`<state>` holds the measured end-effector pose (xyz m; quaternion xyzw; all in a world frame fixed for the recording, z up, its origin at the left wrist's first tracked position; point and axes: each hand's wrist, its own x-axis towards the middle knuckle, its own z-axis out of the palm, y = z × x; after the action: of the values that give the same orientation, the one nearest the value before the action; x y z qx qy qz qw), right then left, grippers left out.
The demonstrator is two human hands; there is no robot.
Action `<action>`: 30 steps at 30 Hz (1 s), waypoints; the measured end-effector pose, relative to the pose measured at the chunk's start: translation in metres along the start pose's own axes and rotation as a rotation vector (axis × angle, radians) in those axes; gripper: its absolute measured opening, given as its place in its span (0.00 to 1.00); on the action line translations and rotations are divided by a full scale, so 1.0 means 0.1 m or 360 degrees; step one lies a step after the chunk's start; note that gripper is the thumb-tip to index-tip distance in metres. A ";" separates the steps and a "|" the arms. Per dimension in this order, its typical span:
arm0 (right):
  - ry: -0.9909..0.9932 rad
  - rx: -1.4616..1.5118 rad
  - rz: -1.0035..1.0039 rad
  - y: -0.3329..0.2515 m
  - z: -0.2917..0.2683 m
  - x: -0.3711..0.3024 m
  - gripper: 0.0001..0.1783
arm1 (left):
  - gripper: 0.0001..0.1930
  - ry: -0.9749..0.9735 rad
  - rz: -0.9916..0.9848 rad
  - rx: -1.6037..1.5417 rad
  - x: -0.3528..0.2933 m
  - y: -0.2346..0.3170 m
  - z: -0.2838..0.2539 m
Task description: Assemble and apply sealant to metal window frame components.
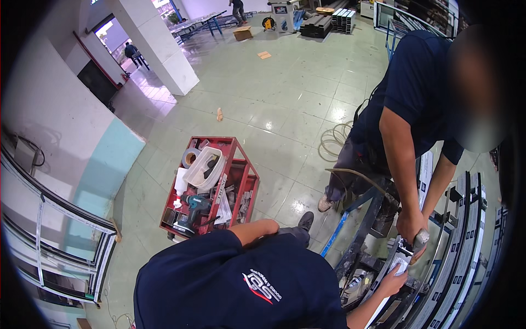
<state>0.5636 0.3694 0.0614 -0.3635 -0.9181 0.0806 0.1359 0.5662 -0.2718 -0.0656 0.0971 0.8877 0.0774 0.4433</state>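
Observation:
My right hand is at the lower right, with its fingers closed around a long white profile near its end. Just beyond it, a co-worker's hands work at the same end, close to my fingers. A grey, rounded tool head shows between those hands; its exact kind is unclear. A small black piece sits at the profile's end. My left arm bends in front of my navy shirt, and its hand is hidden behind my body.
A red cart holds a cordless drill, a white bin, a spray bottle and a tape roll. Several long profiles stand at the right. A hose lies coiled behind the co-worker. Window frames lean at the left.

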 end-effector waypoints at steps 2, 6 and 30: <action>0.0021 0.0012 -0.0025 0.01 0.02 0.00 0.42 | 0.21 0.0017 -0.0005 -0.0026 -0.02 -0.03 0.06; -0.0023 0.0020 -0.0011 0.05 0.03 0.01 0.43 | 0.20 0.0073 -0.0023 -0.0051 -0.03 -0.02 0.16; 0.0111 0.0225 0.0182 0.06 -0.23 -0.07 0.40 | 0.27 0.0096 0.0740 0.0250 0.36 -0.49 0.25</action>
<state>0.5791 0.3700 0.0809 -0.4075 -0.8826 0.1401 0.1881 0.5602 -0.3090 -0.1186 0.3306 0.8576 0.1111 0.3780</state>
